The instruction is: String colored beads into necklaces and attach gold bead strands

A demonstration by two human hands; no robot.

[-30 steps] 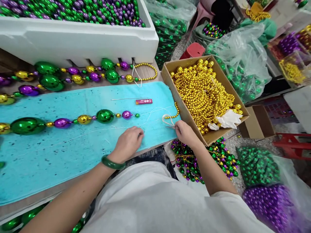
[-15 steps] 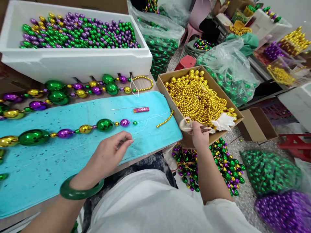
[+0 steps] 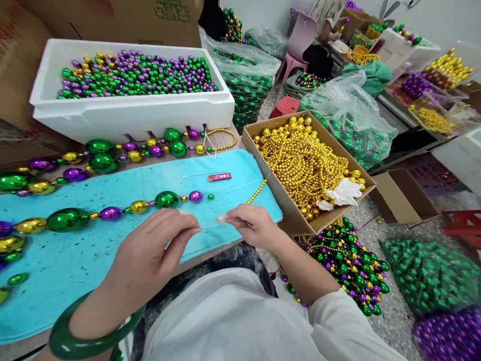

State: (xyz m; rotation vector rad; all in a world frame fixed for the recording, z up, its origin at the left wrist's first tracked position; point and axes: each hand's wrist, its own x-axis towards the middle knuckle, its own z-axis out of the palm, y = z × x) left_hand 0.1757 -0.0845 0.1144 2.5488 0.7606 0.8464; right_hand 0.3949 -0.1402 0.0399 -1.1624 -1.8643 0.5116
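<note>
My left hand (image 3: 161,240), with a green bangle at its wrist, pinches a thin clear thread (image 3: 210,225) over the blue cloth (image 3: 93,255). Close by on the right, my right hand (image 3: 250,224) is closed around scissors, mostly hidden, their pale handle (image 3: 221,219) showing at the fingertips. Beyond both hands lies a strand of green, gold and purple beads (image 3: 167,199), its thread trailing right. A short gold bead chain (image 3: 257,191) runs from behind my right hand toward the carton. A thin needle (image 3: 193,175) lies beside a small magenta packet (image 3: 219,177).
A carton (image 3: 278,200) of gold bead chains with crumpled white paper stands to the right. A white foam box (image 3: 131,113) of loose beads is behind the cloth, a finished-looking strand (image 3: 103,163) in front of it. Bagged green beads (image 3: 428,273) lie on the floor; another person sits far back.
My right hand has moved left from the carton's front edge to beside my left hand, carrying the scissors. My left hand stays pinched on the thread; the camera view has shifted slightly.
</note>
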